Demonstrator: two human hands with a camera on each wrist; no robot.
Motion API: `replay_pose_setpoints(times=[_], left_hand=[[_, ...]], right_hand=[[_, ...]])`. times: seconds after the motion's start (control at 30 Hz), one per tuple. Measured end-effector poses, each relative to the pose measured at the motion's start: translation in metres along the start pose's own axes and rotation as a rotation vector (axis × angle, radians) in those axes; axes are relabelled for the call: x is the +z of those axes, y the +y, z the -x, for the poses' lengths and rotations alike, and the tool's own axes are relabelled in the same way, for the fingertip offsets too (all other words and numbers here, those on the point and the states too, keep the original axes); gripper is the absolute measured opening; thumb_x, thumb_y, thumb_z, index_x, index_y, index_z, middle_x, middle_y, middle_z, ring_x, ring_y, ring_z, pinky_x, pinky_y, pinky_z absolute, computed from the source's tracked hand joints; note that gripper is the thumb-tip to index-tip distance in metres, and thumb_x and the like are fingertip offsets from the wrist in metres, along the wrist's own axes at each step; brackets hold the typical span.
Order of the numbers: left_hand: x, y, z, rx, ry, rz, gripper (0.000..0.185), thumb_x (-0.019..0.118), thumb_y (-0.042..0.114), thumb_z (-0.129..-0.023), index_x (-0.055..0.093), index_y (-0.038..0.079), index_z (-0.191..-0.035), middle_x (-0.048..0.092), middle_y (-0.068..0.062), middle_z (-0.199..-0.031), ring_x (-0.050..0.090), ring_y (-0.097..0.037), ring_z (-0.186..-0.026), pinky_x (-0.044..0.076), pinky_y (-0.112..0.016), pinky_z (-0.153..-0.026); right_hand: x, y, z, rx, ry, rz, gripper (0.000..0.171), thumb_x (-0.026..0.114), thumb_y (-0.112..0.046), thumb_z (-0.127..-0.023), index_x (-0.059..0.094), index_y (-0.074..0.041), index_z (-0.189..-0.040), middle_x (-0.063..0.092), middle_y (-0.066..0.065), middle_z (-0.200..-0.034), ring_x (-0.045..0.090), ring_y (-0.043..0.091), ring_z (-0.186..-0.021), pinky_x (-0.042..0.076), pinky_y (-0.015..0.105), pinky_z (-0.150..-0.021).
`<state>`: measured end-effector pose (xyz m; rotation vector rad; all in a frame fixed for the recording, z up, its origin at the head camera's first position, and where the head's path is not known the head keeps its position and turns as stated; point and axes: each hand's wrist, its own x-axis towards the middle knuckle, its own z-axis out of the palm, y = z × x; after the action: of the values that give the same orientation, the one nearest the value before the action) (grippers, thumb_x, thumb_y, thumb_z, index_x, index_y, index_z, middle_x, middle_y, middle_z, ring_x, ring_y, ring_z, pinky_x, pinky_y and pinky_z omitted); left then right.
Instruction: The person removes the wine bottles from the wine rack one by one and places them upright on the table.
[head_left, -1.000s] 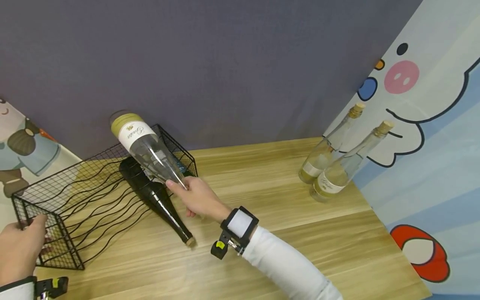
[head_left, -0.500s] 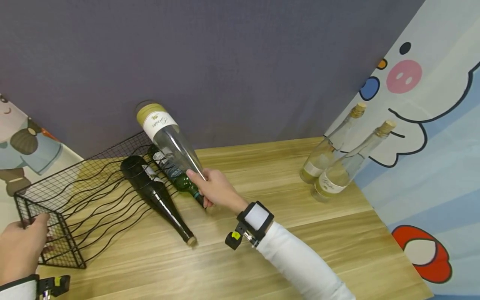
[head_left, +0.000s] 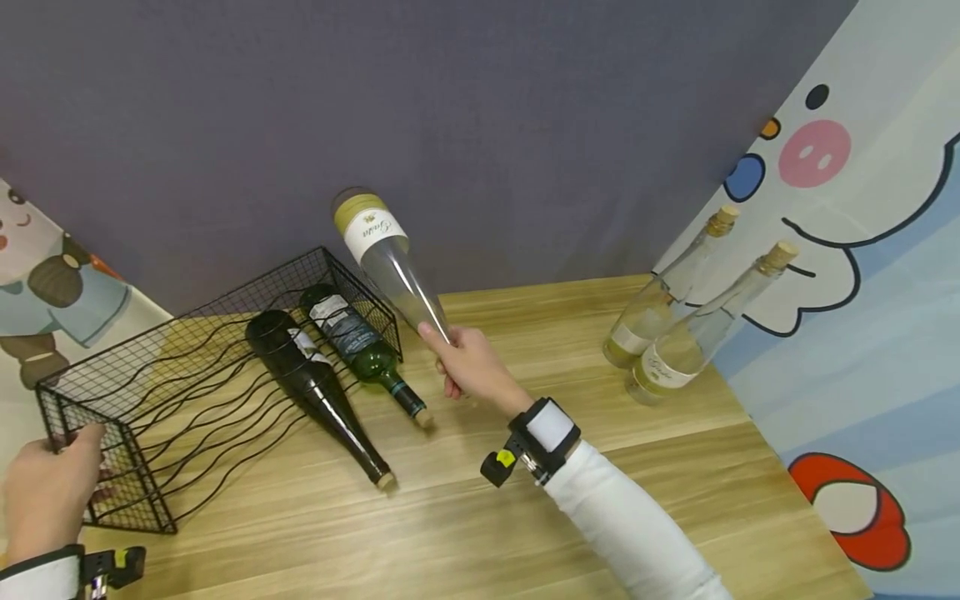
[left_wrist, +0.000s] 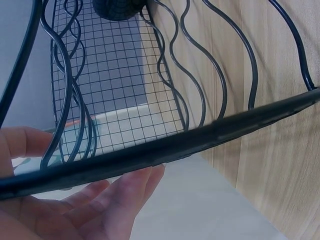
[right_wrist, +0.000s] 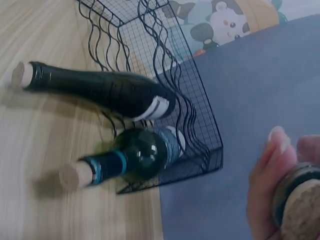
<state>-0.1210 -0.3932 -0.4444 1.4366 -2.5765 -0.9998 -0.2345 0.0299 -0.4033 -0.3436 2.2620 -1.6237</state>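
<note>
Wooden table [head_left: 600, 500], right hand [head_left: 468, 367] gripping clear bottle [head_left: 390, 254] neck, left hand [head_left: 45, 492] seemingly curled on wire rack [head_left: 187, 367] rim

On the table [head_left: 600, 500] in front of you, the wire rack [head_left: 187, 367] sits at the far left, near the back wall [head_left: 450, 100]. Two bottles lie side by side in the rack, bases toward the wall and necks pointing out toward you: the dark bottle [head_left: 315, 387] on the left, the green bottle [head_left: 360, 346] just to its right. Your left hand [head_left: 45, 492] is at the rack's near left corner. Your right hand [head_left: 468, 362] is right of the rack, above the table, holding a clear bottle [head_left: 390, 258] by the neck, base tilted up and back toward the wall. Two more bottles [head_left: 675, 333] stand together at the far right, just beside the banner [head_left: 862, 292].
</note>
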Motion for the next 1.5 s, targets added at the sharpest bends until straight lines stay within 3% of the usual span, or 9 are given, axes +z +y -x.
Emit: replay_pose_setpoints(times=[0.2, 0.4, 0.53, 0.7, 0.83, 0.93, 1.1, 1.3, 1.5], left_hand=[[-0.002, 0.001, 0.0, 0.019, -0.005, -0.013, 0.072, 0.025, 0.038, -0.1, 0.022, -0.019, -0.145, 0.041, -0.041, -0.114, 0.054, -0.042, -0.069, 0.047, -0.052, -0.061], [0.0, -0.002, -0.001, 0.014, -0.008, -0.014, 0.074, 0.024, 0.039, -0.1, 0.021, -0.018, -0.146, 0.037, -0.044, -0.124, 0.048, -0.055, -0.099, 0.044, -0.063, -0.075], [0.0, -0.003, -0.002, 0.003, -0.009, -0.004, 0.074, 0.023, 0.039, -0.1, 0.019, -0.018, -0.147, 0.036, -0.044, -0.126, 0.048, -0.056, -0.101, 0.045, -0.064, -0.077], [0.0, -0.001, -0.001, -0.026, -0.013, 0.002, 0.075, 0.021, 0.041, -0.101, 0.012, -0.015, -0.15, 0.028, -0.044, -0.145, 0.043, -0.059, -0.115, 0.043, -0.069, -0.091], [-0.001, -0.001, -0.001, -0.008, -0.008, 0.005, 0.072, 0.023, 0.038, -0.101, 0.015, -0.015, -0.15, 0.038, -0.045, -0.13, 0.056, -0.05, -0.085, 0.051, -0.061, -0.073], [-0.002, -0.001, 0.0, 0.009, -0.003, 0.002, 0.071, 0.024, 0.036, -0.101, 0.018, -0.018, -0.147, 0.041, -0.042, -0.114, 0.054, -0.039, -0.063, 0.05, -0.053, -0.06], [0.0, -0.001, 0.0, 0.003, -0.003, -0.006, 0.073, 0.023, 0.038, -0.101, 0.017, -0.017, -0.148, 0.038, -0.044, -0.122, 0.054, -0.05, -0.08, 0.048, -0.061, -0.07], [0.003, -0.001, -0.001, -0.026, 0.0, -0.026, 0.075, 0.02, 0.041, -0.1, 0.013, -0.015, -0.15, 0.029, -0.043, -0.145, 0.04, -0.059, -0.12, 0.041, -0.069, -0.095], [0.001, -0.001, 0.0, -0.04, -0.003, -0.009, 0.075, 0.02, 0.04, -0.1, 0.01, -0.014, -0.151, 0.027, -0.043, -0.148, 0.041, -0.059, -0.118, 0.04, -0.07, -0.096]], right_hand=[[-0.015, 0.01, 0.0, 0.022, 0.053, -0.032, 0.046, 0.049, -0.049, -0.1, 0.056, -0.006, -0.086, 0.051, -0.001, -0.059, 0.047, 0.01, -0.036, 0.047, 0.027, -0.036], [-0.028, 0.015, 0.002, 0.033, 0.093, -0.047, 0.045, 0.05, -0.048, -0.1, 0.053, -0.008, -0.082, 0.05, -0.001, -0.058, 0.047, 0.01, -0.038, 0.046, 0.027, -0.037], [-0.036, 0.016, 0.002, 0.055, 0.118, -0.047, 0.044, 0.05, -0.048, -0.1, 0.053, -0.007, -0.084, 0.05, -0.001, -0.059, 0.048, 0.01, -0.039, 0.046, 0.026, -0.038], [-0.043, 0.017, 0.002, 0.071, 0.15, -0.038, 0.045, 0.049, -0.049, -0.1, 0.054, -0.006, -0.087, 0.05, -0.001, -0.06, 0.05, 0.01, -0.041, 0.046, 0.025, -0.039], [-0.047, 0.02, 0.002, 0.081, 0.165, -0.042, 0.046, 0.049, -0.049, -0.1, 0.055, -0.005, -0.09, 0.051, -0.001, -0.061, 0.051, 0.01, -0.041, 0.047, 0.025, -0.039], [-0.05, 0.021, 0.002, 0.096, 0.171, -0.045, 0.046, 0.049, -0.048, -0.101, 0.056, -0.004, -0.092, 0.051, -0.001, -0.061, 0.051, 0.01, -0.041, 0.047, 0.024, -0.039], [-0.055, 0.026, 0.003, 0.118, 0.178, -0.031, 0.048, 0.048, -0.049, -0.101, 0.056, -0.002, -0.095, 0.05, -0.001, -0.06, 0.05, 0.01, -0.041, 0.046, 0.023, -0.039], [-0.062, 0.034, 0.004, 0.138, 0.18, -0.008, 0.047, 0.048, -0.048, -0.101, 0.056, -0.003, -0.095, 0.05, 0.0, -0.059, 0.05, 0.009, -0.041, 0.045, 0.022, -0.038], [-0.066, 0.04, 0.007, 0.172, 0.171, 0.031, 0.046, 0.048, -0.047, -0.101, 0.056, -0.003, -0.091, 0.05, -0.001, -0.059, 0.05, 0.009, -0.041, 0.046, 0.021, -0.039]])
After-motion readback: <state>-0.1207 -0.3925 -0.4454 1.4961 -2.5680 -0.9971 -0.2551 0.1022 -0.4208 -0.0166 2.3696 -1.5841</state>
